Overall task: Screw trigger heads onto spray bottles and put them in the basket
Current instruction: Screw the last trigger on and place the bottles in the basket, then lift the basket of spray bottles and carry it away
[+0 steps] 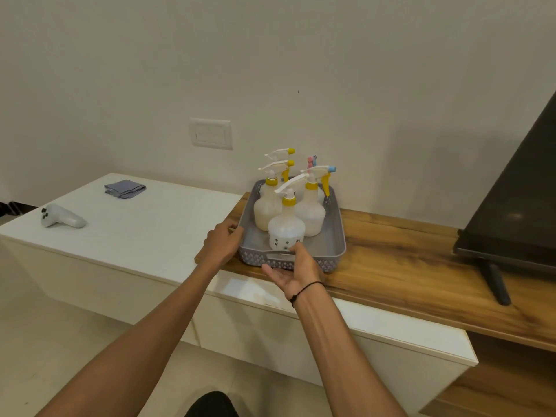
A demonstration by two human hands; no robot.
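1. White controller (61, 217): lies on its side on the white worktop (156, 224), near that worktop's left edge.
2. Folded grey cloth (125, 188): rests towards the back edge of the white worktop, well apart from the controller.
3. Wall switch plate (211, 133): fixed to the wall above the back edge of the white worktop.
4. Left hand (222, 243): its fingers are curled over the left rim of the basket, near the basket's front left corner, grasping it.
5. Grey basket (337, 236): stands at the left end of the wooden worktop (406, 260), close to its front edge; the walls are perforated and a handle slot shows in the front wall.
6. Spray bottles: several translucent bottles stand upright inside the basket, each with a trigger head fitted. The front bottle (285, 228) has a yellow collar and small printed motifs; two others (266, 213) and (311, 212) stand just behind it, and more heads with yellow, pink and blue tips rise at the back.
7. Right hand (296, 270): palm turned up under the basket's front wall, thumb hooked over the rim at the handle slot, gripping it; a black cord circles the wrist.
8. Dark television (517, 206): stands on a thin leg at the right end of the wooden worktop, well apart from the basket.
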